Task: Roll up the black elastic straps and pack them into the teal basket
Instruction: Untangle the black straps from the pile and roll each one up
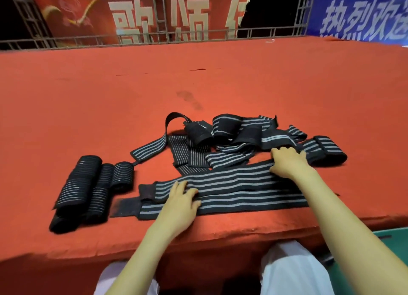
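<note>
A long black elastic strap with grey stripes [238, 191] lies flat and doubled near the table's front edge. My left hand [181, 199] presses flat on its left part, fingers spread. My right hand [287, 162] rests palm down on its right end, fingers apart. Behind it a loose heap of unrolled striped straps [231, 140] spreads across the middle. Three rolled straps [88, 188] lie side by side at the left. No teal basket is in view.
The red cloth table [198, 78] stretches far back to a metal railing [154, 36] with red and blue banners. A green surface [393, 237] shows at the lower right, below the table edge. My white-clad knees are under the front edge.
</note>
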### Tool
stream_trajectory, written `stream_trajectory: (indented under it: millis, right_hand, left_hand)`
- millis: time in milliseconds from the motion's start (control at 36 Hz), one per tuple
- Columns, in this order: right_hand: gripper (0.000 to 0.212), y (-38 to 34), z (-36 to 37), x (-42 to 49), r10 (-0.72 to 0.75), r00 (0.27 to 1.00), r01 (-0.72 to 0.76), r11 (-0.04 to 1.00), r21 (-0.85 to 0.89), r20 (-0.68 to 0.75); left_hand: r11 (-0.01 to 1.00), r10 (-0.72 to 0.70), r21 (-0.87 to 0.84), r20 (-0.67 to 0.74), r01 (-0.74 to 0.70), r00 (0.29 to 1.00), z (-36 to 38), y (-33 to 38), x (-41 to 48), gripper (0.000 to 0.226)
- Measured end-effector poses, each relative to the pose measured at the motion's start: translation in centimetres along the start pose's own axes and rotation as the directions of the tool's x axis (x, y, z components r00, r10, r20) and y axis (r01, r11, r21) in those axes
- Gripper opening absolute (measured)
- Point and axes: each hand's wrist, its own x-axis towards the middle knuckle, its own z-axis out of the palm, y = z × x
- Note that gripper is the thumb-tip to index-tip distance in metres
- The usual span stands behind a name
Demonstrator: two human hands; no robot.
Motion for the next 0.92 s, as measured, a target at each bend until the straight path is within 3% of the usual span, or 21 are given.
stream_trajectory:
  millis: [167, 278, 361, 444, 556, 639, 722, 806, 917]
  right_hand:
    - [0.039, -1.9, 2.6, -0.4, -0.023, 0.998, 0.022, 0.999, -0.024, -0.060]
    - [0.034, -2.4, 3.6, -0.2, -0.015, 0.997, 0.017, 0.999, 0.027, -0.078]
    - [0.032, -2.7, 3.5, -0.1, -0.003, 0.996, 0.007, 0.999, 0.041, -0.090]
    - [0.032, -2.9, 3.5, -0.1, 0.014, 0.996, -0.009, 0.999, 0.053, -0.094]
    - [0.035, -3.1, 3.9, -0.4, 0.018, 0.990, -0.010, 0.998, 0.059, -0.142]
    - [0.042, -3.0, 4.1, -0.6, 0.021, 0.981, -0.004, 0.996, 0.088, -0.195]
    - [0.042, -2.9, 4.3, -0.8, 0.007, 0.976, 0.011, 0.996, 0.086, -0.216]
    - [0.037, -2.6, 4.5, -1.0, -0.004, 0.974, 0.022, 0.997, 0.078, -0.226]
    - [0.031, -2.0, 4.5, -1.3, 0.002, 0.968, 0.017, 0.997, 0.074, -0.252]
  left_hand:
    - [0.992, -0.004, -0.128, -0.082, -0.007, 0.997, 0.8, -0.5, -1.2, 0.034]
    - [0.999, -0.005, -0.052, -0.221, -0.006, 0.975, 0.2, -1.5, -1.2, 0.028]
    - [0.984, -0.069, -0.180, -0.372, 0.001, 0.926, -0.8, -2.8, -0.3, 0.038]
    - [0.971, -0.159, -0.233, -0.456, 0.055, 0.876, -1.7, -4.2, 0.4, 0.030]
    - [0.990, -0.054, -0.136, -0.579, -0.031, 0.814, -2.6, -4.8, 0.8, 0.020]
    - [0.983, -0.066, -0.177, -0.601, -0.052, 0.796, -3.0, -4.6, 1.0, 0.031]
    - [0.946, -0.189, -0.319, -0.677, -0.052, 0.711, -3.6, -4.6, 1.1, 0.044]
    - [0.839, -0.416, -0.544, -0.606, 0.029, 0.678, -5.2, -4.8, 1.4, 0.052]
    - [0.797, -0.503, -0.527, -0.308, 0.295, 0.808, -6.9, -6.5, 2.1, 0.050]
